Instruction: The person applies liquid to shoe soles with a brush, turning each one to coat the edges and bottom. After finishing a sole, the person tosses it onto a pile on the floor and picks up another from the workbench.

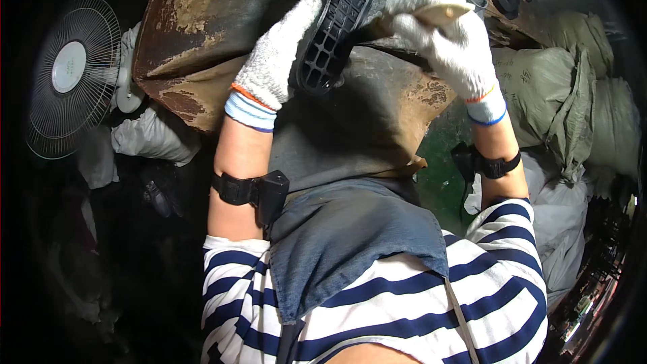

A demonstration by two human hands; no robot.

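Observation:
My left hand [276, 57], in a white knit glove, grips a black shoe sole [337, 20] with a ribbed tread, holding it upright against a worn, stained work surface [195, 20]. Right of the sole, my right hand [448, 37], also gloved, is closed around a tool with a pale wooden handle [445, 12] whose tip meets the sole's edge. Both forearms carry black wrist straps. A dark apron [344, 162] covers my lap below the hands.
A standing fan [71, 74] is at the left, with white bundles of cloth beneath it. Stuffed greenish sacks [566, 87] are stacked at the right, above white bags. Small dark items lie on the surface at the top right.

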